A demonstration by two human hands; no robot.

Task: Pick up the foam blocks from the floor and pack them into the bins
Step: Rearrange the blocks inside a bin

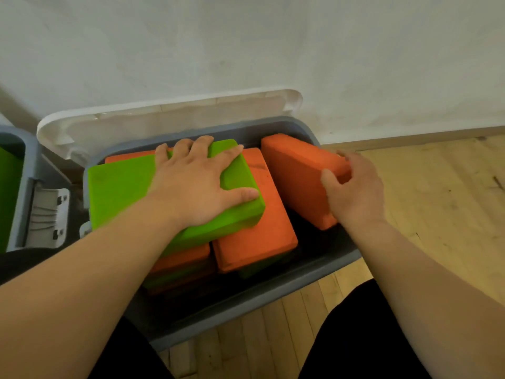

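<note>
In the grey bin point(246, 302), the green block point(117, 192) lies flat atop orange blocks point(254, 236), its long axis left-right. The left hand point(196, 184) presses it, grip wide. The right hand point(355, 192) pinches the tilted orange block point(295, 176), long axis near-far, at the bin's right end.
</note>
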